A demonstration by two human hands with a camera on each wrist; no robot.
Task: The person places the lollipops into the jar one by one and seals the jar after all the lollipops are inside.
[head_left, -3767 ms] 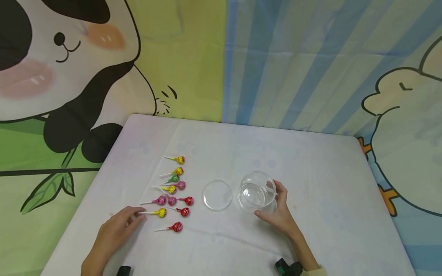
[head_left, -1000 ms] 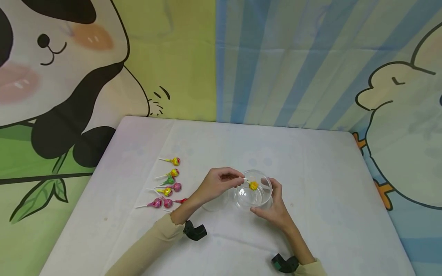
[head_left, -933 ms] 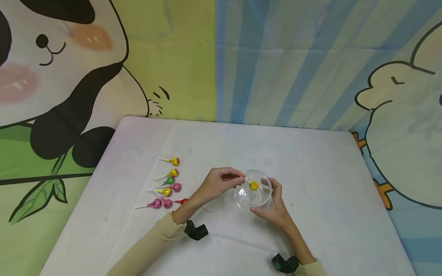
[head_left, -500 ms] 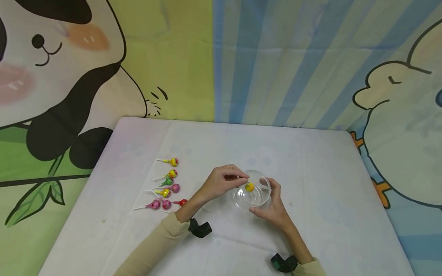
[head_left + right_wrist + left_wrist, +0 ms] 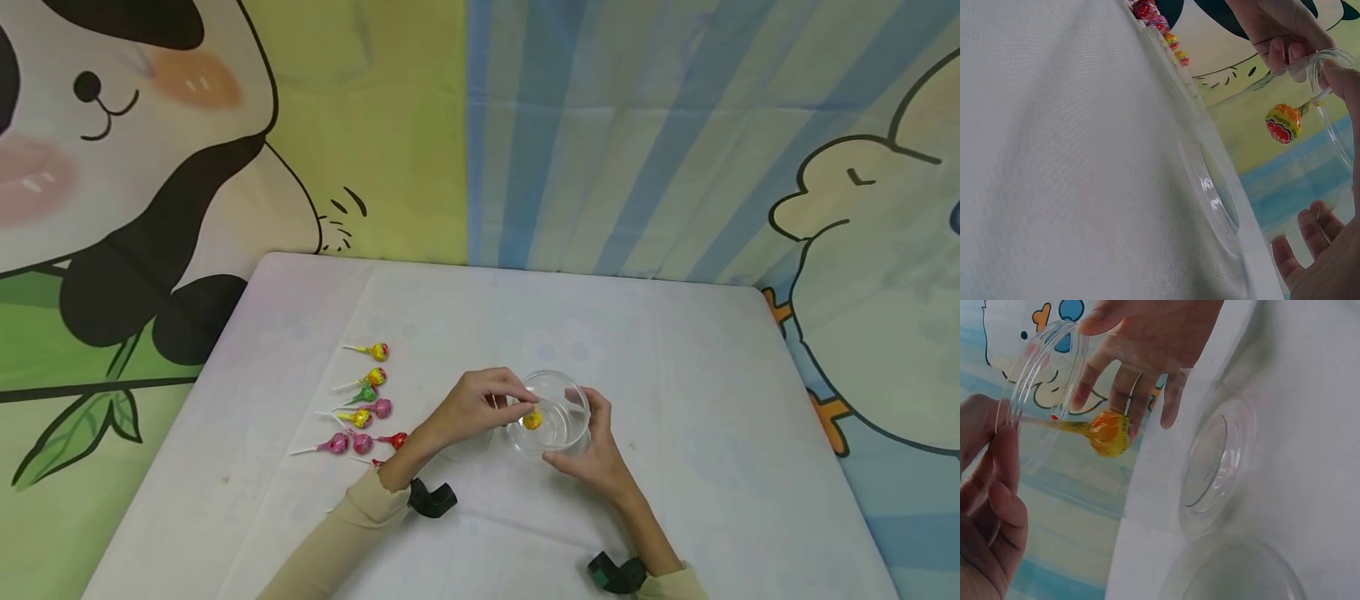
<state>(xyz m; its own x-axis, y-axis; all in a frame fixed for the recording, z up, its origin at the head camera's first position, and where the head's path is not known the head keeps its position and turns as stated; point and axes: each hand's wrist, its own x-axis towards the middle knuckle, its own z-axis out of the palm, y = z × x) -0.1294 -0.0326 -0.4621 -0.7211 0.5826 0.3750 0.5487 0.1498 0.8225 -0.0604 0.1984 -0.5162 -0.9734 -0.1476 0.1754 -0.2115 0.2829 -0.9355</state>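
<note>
My left hand (image 5: 480, 407) pinches the white stick of a yellow-wrapped lollipop (image 5: 532, 419) at the left side of a clear round jar's mouth. In the left wrist view the lollipop's head (image 5: 1109, 434) hangs inside the jar, ball downward, above the jar's thick base (image 5: 1216, 469). The right wrist view shows the wrapper (image 5: 1284, 123) as yellow, orange and red. With thumb and fingers spread around its right side, my right hand (image 5: 600, 450) holds the clear jar (image 5: 564, 423) on the table.
Several lollipops in yellow, green, pink and red wrappers, such as a green one (image 5: 366, 394) and a pink one (image 5: 337, 442), lie on the left of the white table (image 5: 675, 375). A clear round lid (image 5: 1244, 569) lies beside the jar, partly behind my left forearm.
The left hand has picked the yellow lollipop off the table and carried it right to the jar. Lately the lollipop shifted slightly left and down in the mouth. The right hand stays at the jar.
</note>
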